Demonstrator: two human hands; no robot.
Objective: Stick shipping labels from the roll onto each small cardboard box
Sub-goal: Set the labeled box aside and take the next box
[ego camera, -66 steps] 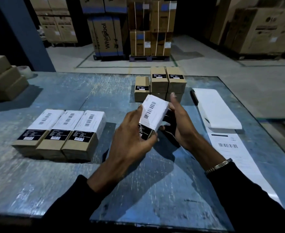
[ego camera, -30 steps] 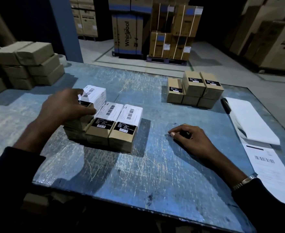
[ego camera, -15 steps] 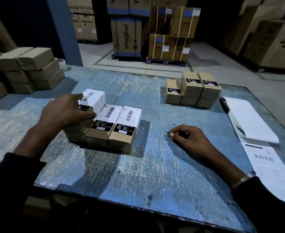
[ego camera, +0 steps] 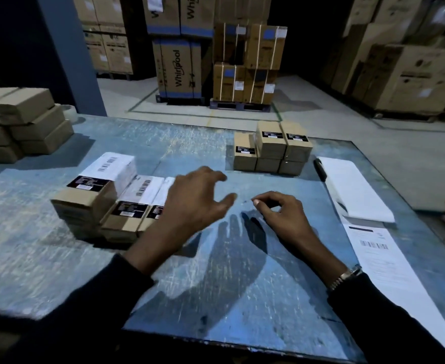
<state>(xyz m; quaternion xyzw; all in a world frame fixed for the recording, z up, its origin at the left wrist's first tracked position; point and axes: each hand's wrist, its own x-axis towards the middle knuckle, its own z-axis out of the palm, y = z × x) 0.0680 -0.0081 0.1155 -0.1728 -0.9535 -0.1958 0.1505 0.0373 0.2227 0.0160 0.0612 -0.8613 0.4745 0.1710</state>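
Several small cardboard boxes with white shipping labels [ego camera: 105, 190] sit grouped at the left of the blue table [ego camera: 216, 298]; one lies on top of the leftmost. My left hand [ego camera: 197, 200] hovers just right of them with fingers spread, holding nothing. My right hand [ego camera: 281, 214] rests on the table with loosely curled fingers, empty. A stack of small boxes with only black stickers [ego camera: 271, 148] stands at the far middle. The label strip [ego camera: 355, 190] lies at the right, one printed label [ego camera: 376, 256] trailing toward me.
Plain brown boxes [ego camera: 24, 122] are piled at the table's far left. A black pen [ego camera: 319, 166] lies beside the label strip. Big appliance cartons [ego camera: 179, 69] stand on the warehouse floor beyond the table.
My left hand let go of the labelled box on top of the left group and moved right over the table, fingers spread. My right hand stayed put.
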